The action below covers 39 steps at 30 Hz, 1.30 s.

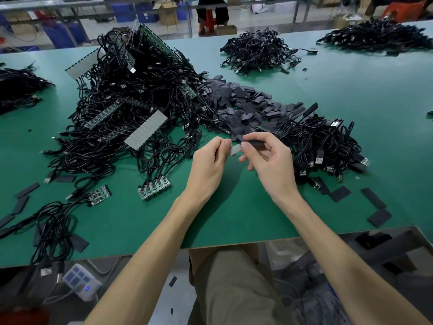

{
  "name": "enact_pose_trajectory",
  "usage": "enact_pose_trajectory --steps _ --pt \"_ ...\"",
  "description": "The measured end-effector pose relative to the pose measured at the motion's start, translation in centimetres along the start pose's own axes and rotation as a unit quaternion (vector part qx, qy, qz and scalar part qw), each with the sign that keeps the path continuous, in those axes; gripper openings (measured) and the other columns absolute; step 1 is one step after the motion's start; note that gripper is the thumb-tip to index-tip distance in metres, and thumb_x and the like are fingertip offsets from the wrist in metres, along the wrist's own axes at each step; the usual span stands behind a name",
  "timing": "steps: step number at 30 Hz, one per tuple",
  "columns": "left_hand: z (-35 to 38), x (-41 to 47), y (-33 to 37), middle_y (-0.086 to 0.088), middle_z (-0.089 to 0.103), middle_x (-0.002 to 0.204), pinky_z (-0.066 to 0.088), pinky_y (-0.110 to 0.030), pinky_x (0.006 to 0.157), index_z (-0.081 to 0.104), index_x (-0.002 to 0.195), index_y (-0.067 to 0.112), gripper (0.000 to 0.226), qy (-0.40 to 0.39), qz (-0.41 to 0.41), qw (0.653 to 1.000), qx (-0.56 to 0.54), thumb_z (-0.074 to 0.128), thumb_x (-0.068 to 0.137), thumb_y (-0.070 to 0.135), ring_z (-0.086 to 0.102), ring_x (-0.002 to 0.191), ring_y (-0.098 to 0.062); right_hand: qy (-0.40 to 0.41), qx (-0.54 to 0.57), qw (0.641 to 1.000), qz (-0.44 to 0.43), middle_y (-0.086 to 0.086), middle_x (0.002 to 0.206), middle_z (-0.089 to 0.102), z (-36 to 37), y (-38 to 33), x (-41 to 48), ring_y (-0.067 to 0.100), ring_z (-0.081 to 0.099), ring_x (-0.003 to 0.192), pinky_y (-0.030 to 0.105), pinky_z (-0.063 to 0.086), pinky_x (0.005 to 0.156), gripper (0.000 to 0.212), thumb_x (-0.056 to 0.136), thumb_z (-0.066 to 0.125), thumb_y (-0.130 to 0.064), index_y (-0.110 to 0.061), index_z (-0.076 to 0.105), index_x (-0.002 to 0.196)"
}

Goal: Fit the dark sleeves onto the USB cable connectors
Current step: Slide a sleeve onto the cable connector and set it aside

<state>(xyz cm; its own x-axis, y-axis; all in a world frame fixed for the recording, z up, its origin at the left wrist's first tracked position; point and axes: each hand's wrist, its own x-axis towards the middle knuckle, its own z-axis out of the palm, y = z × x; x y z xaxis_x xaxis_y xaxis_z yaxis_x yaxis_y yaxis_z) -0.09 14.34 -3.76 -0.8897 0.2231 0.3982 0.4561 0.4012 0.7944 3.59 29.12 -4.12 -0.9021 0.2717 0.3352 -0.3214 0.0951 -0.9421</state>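
Pinch grips above the counter (234, 219): our left hand (210, 161) holds the USB connector (235, 150), metal tip bare; our right hand (269, 160) holds a dark sleeve (255, 143) end-on, presumably aligned to slide on.

Left hand (212, 158) pinching USB connector (235, 150), right hand (264, 156) pinching dark sleeve (254, 144), green table (351, 95)

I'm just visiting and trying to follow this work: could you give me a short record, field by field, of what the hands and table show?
Left hand: pinches a USB connector, metal end bare
Right hand: pinches a dark sleeve at that end
Sleeve heap: behind the hands
Cable pile: left of hands, circuit boards attached
Second cable pile: right of hands
Table: green
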Motion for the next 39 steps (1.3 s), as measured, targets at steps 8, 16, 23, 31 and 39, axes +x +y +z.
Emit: enact_pose_trajectory --steps 8,16,23,31,39 --pt "-0.1 -0.4 0.8 0.004 0.06 0.071 0.038 -0.033 0.062 0.061 0.085 0.023 0.026 -0.04 0.009 0.998 -0.039 0.053 0.106 0.036 0.047 0.064 -0.018 0.017 -0.041 0.999 0.023 0.0 0.083 0.075 -0.2 0.4 0.1 0.014 0.072 0.068 0.026 0.055 0.057 0.011 0.095 0.072 -0.015 -0.011 0.069 0.106" --pt "-0.2 -0.4 0.8 0.007 0.057 0.084 0.036 -0.015 0.069 0.064 0.102 0.007 0.011 -0.055 0.03 0.998 0.003 0.062 0.102 0.018 0.048 0.073 -0.005 0.038 -0.041 0.998 0.04 -0.003 0.07 0.07 -0.2 0.2 0.2 0.012 0.065 0.06 0.027 0.051 0.053 0.004 0.097 0.069 -0.02 -0.017 0.069 0.096" --pt "-0.1 -0.3 0.2 0.01 0.055 0.073 0.037 -0.019 0.064 0.067 0.089 0.013 0.03 -0.029 0.015 0.999 -0.01 0.05 0.108 0.03 0.048 0.066 -0.005 0.044 -0.04 0.998 0.024 -0.001 0.066 0.064 -0.2 0.2 0.1 0.015 0.056 0.052 0.025 0.044 0.051 0.005 0.1 0.064 -0.018 -0.015 0.067 0.102" --pt "0.1 -0.1 -0.1 0.005 0.048 0.054 0.038 -0.035 0.055 0.054 0.067 0.025 0.049 0.01 -0.034 0.999 -0.04 0.038 0.109 0.044 0.045 0.051 -0.015 0.008 0.009 1.0 0.011 0.0 0.08 0.075 -0.1 0.3 0.2 0.023 0.072 0.067 0.025 0.05 0.056 0.01 0.097 0.068 -0.012 -0.017 0.069 0.105" --pt "-0.2 0.1 1.1 0.001 0.035 0.043 0.024 -0.024 0.044 0.059 0.07 0.011 0.057 -0.067 -0.115 0.964 -0.23 0.033 0.113 0.037 0.027 0.039 -0.012 0.019 0.026 0.999 -0.008 0.002 0.082 0.075 -0.3 0.1 0.2 0.024 0.072 0.071 0.03 0.054 0.059 0.01 0.098 0.065 -0.007 -0.011 0.07 0.107"
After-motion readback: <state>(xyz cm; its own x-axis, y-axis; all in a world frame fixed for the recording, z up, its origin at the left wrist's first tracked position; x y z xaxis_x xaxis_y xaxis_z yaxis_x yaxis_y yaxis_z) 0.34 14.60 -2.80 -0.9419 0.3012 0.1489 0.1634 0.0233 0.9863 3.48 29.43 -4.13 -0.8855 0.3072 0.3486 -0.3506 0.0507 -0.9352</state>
